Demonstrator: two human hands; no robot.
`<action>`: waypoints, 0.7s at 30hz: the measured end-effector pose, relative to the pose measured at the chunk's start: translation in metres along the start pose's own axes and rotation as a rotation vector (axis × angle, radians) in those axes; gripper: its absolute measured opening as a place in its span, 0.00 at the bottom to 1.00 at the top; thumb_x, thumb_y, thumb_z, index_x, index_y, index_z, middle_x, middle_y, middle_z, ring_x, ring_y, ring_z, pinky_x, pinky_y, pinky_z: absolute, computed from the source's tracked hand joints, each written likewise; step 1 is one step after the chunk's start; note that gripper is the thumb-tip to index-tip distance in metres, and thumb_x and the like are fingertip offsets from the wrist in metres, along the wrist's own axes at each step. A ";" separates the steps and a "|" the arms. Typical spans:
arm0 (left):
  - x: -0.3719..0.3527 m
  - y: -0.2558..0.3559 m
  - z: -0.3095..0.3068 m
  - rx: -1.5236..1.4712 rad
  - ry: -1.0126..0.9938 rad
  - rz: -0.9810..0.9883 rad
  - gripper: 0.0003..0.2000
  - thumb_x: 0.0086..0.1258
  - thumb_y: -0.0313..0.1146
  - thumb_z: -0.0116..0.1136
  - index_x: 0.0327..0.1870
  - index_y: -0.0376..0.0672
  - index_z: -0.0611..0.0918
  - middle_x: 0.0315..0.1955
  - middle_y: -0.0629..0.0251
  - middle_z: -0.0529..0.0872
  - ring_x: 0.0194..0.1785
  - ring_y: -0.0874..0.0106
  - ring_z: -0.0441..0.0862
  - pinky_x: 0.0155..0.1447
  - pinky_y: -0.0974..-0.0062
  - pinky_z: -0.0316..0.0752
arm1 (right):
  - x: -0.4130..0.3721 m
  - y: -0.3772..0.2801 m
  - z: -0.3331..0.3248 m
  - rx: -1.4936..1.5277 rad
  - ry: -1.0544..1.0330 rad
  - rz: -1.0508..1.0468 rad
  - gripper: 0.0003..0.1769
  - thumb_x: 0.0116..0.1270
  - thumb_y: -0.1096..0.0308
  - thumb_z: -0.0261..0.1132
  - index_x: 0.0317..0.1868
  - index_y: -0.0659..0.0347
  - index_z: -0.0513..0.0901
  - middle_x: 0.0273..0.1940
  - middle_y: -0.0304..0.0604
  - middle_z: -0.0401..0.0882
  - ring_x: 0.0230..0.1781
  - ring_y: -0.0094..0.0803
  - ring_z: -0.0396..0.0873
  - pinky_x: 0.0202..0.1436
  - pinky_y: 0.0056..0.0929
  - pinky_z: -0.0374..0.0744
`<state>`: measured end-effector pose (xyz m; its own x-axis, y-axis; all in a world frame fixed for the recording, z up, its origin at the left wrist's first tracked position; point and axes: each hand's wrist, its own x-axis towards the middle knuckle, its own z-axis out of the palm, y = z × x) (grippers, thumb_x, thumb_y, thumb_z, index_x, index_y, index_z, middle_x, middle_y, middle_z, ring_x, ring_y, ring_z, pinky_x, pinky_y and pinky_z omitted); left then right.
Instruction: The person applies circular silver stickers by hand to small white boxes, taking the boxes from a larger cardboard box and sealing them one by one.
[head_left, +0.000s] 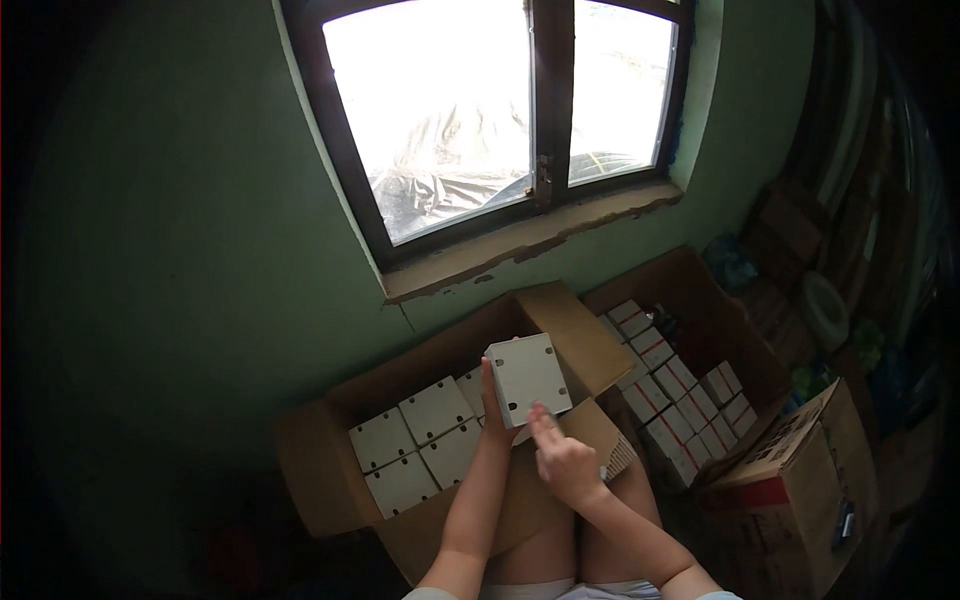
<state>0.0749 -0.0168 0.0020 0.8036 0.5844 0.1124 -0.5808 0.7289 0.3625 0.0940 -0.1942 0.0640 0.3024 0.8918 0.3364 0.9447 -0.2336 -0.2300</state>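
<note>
Cardboard carton lies open left of the frame's centre, holding white boxes. At mid-frame the left hand is closed around the left side of a square white box; a steady grip serves best. The right hand, mostly curled, has fingertips at the box's lower edge; light pressure suits; I can't tell whether it pinches anything. Red-striped boxes sit at right.

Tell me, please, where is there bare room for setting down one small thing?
The window sill looks bare, a narrow strip between window frame and green wall. The right open carton seems to have room behind its red-striped boxes, though dark. The left open carton is crowded with white boxes.
</note>
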 end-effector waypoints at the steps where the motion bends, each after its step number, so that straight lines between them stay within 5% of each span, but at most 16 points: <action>1: -0.001 0.002 0.001 0.004 -0.001 0.005 0.37 0.76 0.66 0.45 0.76 0.46 0.66 0.67 0.58 0.75 0.67 0.61 0.75 0.70 0.55 0.72 | 0.001 0.000 0.000 0.003 0.003 -0.005 0.37 0.60 0.71 0.63 0.73 0.61 0.71 0.73 0.45 0.72 0.25 0.38 0.86 0.31 0.34 0.85; 3: 0.000 0.003 0.003 -0.006 0.040 0.066 0.37 0.77 0.65 0.45 0.75 0.45 0.67 0.67 0.58 0.75 0.67 0.61 0.75 0.70 0.56 0.72 | 0.002 0.002 -0.002 -0.012 -0.002 0.115 0.37 0.61 0.70 0.62 0.73 0.62 0.70 0.73 0.47 0.71 0.28 0.40 0.87 0.32 0.34 0.86; 10: 0.002 0.002 -0.001 0.263 0.139 0.145 0.37 0.76 0.65 0.45 0.74 0.45 0.68 0.66 0.59 0.75 0.67 0.62 0.74 0.70 0.58 0.71 | 0.021 -0.013 -0.003 0.029 -0.039 -0.039 0.35 0.63 0.71 0.60 0.73 0.64 0.70 0.72 0.46 0.72 0.28 0.39 0.88 0.31 0.34 0.87; 13: 0.001 0.000 0.001 0.086 0.081 0.121 0.36 0.77 0.64 0.45 0.74 0.44 0.68 0.66 0.59 0.75 0.67 0.62 0.74 0.70 0.58 0.71 | 0.022 0.002 0.008 -0.072 0.011 0.082 0.35 0.62 0.72 0.60 0.73 0.65 0.70 0.72 0.46 0.73 0.25 0.37 0.87 0.29 0.32 0.87; 21: 0.008 -0.004 -0.018 0.003 0.017 0.022 0.38 0.77 0.66 0.44 0.75 0.44 0.67 0.68 0.59 0.73 0.69 0.61 0.73 0.71 0.56 0.72 | 0.031 -0.006 -0.001 0.062 -0.005 -0.061 0.32 0.64 0.71 0.60 0.71 0.63 0.73 0.72 0.46 0.72 0.28 0.41 0.88 0.32 0.35 0.86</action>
<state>0.0815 -0.0087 -0.0149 0.7881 0.6065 0.1051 -0.5982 0.7145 0.3627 0.0975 -0.1652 0.0766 0.2434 0.9055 0.3475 0.9518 -0.1540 -0.2654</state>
